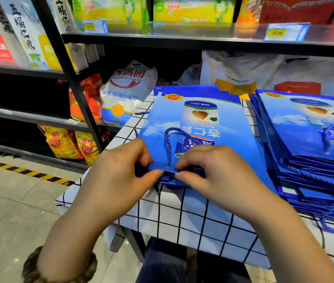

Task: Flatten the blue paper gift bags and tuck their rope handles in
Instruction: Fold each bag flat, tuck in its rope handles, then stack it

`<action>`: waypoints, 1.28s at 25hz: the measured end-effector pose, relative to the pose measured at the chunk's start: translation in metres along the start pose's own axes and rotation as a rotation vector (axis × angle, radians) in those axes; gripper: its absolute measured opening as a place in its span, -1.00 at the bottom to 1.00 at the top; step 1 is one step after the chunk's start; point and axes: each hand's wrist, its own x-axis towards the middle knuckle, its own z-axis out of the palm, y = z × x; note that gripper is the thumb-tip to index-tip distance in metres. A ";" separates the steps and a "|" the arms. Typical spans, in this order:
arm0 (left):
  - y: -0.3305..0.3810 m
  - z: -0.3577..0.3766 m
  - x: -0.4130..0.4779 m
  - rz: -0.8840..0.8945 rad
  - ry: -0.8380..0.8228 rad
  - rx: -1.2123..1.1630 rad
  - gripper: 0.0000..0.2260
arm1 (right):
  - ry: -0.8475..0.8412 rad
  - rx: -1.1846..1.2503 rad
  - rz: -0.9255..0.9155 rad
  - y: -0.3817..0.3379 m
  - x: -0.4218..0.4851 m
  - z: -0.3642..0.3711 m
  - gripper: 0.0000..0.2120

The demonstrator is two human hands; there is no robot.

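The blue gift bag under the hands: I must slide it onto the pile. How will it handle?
The blue gift bag looks glossy, so probably slippery on the checked cloth. Flattened paper, likely light and bendy. Its rope handle lies loose and may snag.

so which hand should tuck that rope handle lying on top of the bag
Right hand: its fingers already sit at the bag's near edge beside the rope handle; left hand pinches the edge.

A flattened gift bag (194, 127) lies on the tabletop (192, 217), a stack of bags (313, 144) just to its right. Shelves (63, 117) stand left and behind, a flour sack (125, 94) on one.
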 end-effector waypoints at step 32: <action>0.070 0.071 0.011 0.179 -0.011 -0.279 -0.27 | 1.137 0.324 -0.052 -0.011 0.003 -0.058 -0.91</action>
